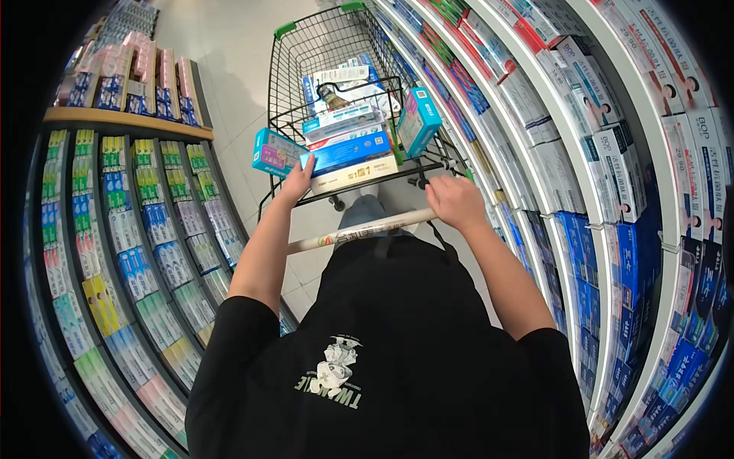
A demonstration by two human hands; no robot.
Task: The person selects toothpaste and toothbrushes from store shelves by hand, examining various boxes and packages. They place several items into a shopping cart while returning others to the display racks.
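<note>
My left hand [295,182] grips the left end of a blue toothpaste box [348,153], its thumb on the near face and its other fingers mostly hidden. The box lies over a cream-coloured box [355,177] at the near end of the shopping cart [294,73]. My right hand [456,200] is closed around the right end of the cart's pale handle [382,228]. Just beyond the blue box is a white-and-teal box [342,121]. Teal boxes stand at both sides, one on the left [277,153] and one on the right [420,122].
Toothpaste shelves [604,138] curve close along the right side. To the left stands a rack of toothbrushes and boxed goods [153,229], with a wooden-edged shelf [130,121] above. Pale tiled floor [222,46] runs ahead beside the cart. More packages [344,74] lie deeper inside the cart.
</note>
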